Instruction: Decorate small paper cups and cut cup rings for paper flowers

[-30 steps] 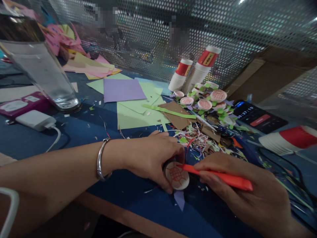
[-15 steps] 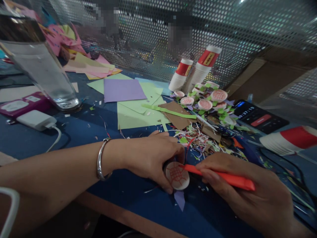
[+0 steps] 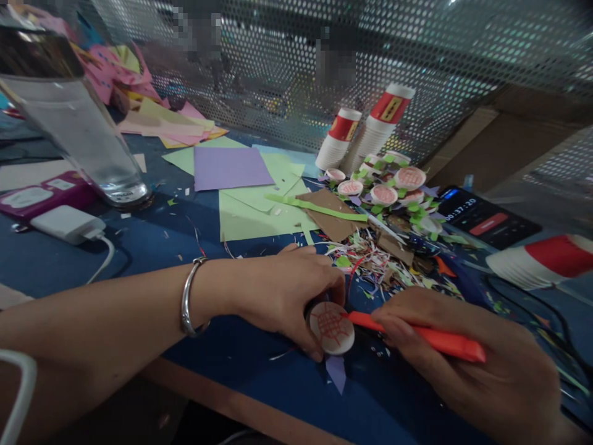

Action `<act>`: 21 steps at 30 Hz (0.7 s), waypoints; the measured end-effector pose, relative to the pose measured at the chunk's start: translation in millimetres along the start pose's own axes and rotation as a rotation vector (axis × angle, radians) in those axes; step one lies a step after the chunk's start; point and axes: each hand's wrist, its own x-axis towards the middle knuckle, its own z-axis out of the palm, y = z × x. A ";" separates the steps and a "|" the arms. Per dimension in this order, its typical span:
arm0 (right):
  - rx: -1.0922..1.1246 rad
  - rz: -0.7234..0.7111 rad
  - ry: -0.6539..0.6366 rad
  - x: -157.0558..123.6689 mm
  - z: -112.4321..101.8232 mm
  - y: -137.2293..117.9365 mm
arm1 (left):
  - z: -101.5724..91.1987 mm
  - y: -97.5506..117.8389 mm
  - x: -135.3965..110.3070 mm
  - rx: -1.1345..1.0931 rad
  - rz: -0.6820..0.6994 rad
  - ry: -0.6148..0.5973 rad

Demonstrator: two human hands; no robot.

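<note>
Round white paper disc with red lattice print (image 3: 332, 327) lies at table's near edge, pinched by left hand (image 3: 282, 290). Right hand (image 3: 467, 364), at 3 o'clock, closed round orange plastic craft knife (image 3: 419, 337), tip touching disc. Dark blue tabletop (image 3: 152, 247) littered: paper-scrap heap (image 3: 380, 259) at 1 o'clock, green and purple paper sheets (image 3: 250, 191) at 11. Perforated metal screen (image 3: 278, 68) behind. Black phone (image 3: 486, 216) at 2 o'clock, timer reads 00:37:20.
</note>
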 end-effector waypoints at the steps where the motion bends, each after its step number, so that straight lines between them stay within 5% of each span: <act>1: 0.003 -0.006 0.007 -0.1 -0.2 -0.2 | -0.1 0.4 0.1 0.003 -0.007 -0.002; 21: 0.033 -0.082 0.038 4.5 2.3 -1.9 | 0.5 0.3 1.3 0.027 -0.001 -0.011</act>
